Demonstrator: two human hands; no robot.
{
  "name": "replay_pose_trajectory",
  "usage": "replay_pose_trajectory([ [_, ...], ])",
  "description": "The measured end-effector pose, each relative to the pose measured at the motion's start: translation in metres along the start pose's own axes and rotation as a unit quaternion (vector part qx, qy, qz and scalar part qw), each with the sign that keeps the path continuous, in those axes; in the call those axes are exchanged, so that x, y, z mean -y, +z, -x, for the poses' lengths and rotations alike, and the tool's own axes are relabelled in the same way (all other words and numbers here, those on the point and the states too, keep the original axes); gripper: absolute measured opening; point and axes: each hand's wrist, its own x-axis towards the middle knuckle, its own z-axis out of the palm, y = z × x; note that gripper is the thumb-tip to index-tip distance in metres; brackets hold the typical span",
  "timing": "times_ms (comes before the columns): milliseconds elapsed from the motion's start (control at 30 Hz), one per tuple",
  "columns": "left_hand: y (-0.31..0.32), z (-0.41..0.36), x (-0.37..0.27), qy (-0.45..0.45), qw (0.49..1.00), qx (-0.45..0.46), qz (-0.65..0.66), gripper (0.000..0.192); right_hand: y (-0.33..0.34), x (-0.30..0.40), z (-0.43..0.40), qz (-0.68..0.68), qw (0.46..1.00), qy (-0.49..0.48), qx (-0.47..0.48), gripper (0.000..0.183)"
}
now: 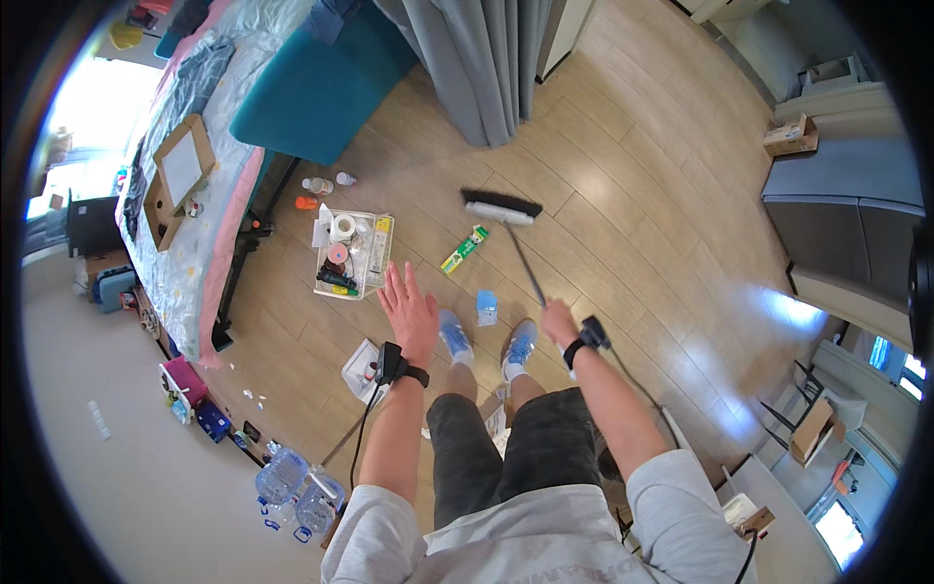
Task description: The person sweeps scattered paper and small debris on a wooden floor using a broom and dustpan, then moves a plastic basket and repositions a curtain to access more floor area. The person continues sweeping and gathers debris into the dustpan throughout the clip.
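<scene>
My right hand [560, 323] is closed around the grey handle of a broom [527, 264]. The broom's white head with dark bristles [502, 207] rests on the wood-look floor ahead of me. My left hand [410, 314] hangs in the air with its fingers spread, holding nothing. It is nearest to a white plastic tray [391, 252], which carries a roll of white tape [342, 227], a black tool and several small items. A green and yellow box [464, 250] lies between the tray and the broom. Close to my shoes stands a small light-blue carton [487, 307].
Bottles [318, 185] and an orange container [306, 203] are behind the tray. At the left is a bed with a teal footboard [321, 95]. A dustpan [363, 371] and scattered white scraps [249, 394] are at lower left. Water jugs [282, 476] stand beside the wall; a grey curtain [474, 73] hangs ahead.
</scene>
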Motion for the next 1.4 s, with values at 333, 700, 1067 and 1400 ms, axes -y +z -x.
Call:
replay_pose_trajectory([
  [333, -0.055, -0.071, -0.041, 0.041, 0.994, -0.092, -0.034, 0.078, -0.133, -0.014, 0.087, -0.174, 0.957, 0.084, 0.215, 0.018],
  [700, -0.125, -0.225, -0.127, 0.044, 0.978, -0.189, 0.075, 0.098, -0.222, 0.029, 0.028, -0.437, 0.895, 0.067, 0.06, 0.008],
  [1067, -0.153, -0.442, -0.211, 0.042, 0.946, -0.181, 0.265, 0.127, -0.363, 0.119, -0.087, -0.484, 0.867, 0.101, 0.06, 0.007],
  [1400, -0.141, -0.563, -0.335, 0.115, 0.905, -0.21, 0.353, 0.129, -0.417, 0.164, -0.168, -0.522, 0.845, 0.086, 0.08, 0.01],
])
